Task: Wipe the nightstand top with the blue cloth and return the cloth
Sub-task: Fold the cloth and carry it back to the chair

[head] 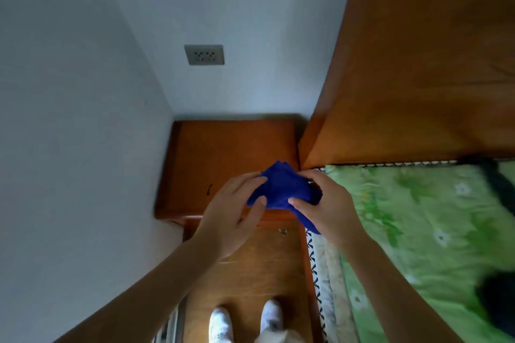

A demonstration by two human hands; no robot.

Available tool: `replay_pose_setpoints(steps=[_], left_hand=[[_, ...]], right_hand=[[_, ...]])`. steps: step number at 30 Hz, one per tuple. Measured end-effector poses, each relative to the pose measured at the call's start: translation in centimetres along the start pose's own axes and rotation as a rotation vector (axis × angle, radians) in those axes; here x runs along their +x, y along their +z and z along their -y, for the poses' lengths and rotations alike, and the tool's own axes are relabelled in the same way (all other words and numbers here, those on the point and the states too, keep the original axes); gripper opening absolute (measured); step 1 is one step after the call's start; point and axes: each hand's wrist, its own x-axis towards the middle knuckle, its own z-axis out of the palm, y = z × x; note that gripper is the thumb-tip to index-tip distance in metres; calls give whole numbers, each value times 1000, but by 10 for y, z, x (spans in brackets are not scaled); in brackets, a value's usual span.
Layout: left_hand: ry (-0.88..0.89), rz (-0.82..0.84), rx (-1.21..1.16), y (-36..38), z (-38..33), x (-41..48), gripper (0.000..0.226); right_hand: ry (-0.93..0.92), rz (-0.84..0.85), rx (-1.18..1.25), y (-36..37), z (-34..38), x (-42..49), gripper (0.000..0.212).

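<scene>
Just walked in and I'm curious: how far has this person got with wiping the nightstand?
The blue cloth is already picked up: the left hand and the right hand both hold it bunched above the nightstand top. It looks clear of the wood, and I cannot tell whether any wiping has happened. Returning the cloth is still left.

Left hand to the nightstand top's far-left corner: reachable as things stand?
Probably yes. Nothing stands on the nightstand top between the left hand and that corner. Both it and the right hand hold the blue cloth, so one would likely have to let go first.
</scene>
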Motion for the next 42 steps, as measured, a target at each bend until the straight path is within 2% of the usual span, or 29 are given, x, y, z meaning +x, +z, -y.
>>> replay_pose_setpoints(steps=[7,13,22,27,31,36,42], left_hand=[[240,19,100,-51,-138,11,47],[356,25,168,-55,-185,5,49],[524,152,156,-51,-183,33,52],[583,272,73,-42,-169,62,56],[704,387,47,-33,-175,83,58],[907,559,17,-10,-207,76,52],[1068,747,-74,34,-260,6,53]], right_hand=[[52,-204,15,-127,54,-52,54],[43,-312,-34,-170,62,-92,50],[221,-359,-103,-176,67,-108,46],[368,-432,-114,-168,74,-102,48],[489,-512,-104,-169,77,-118,49],[665,-668,-49,-165,79,-178,47],[857,-874,31,-147,77,-297,51]])
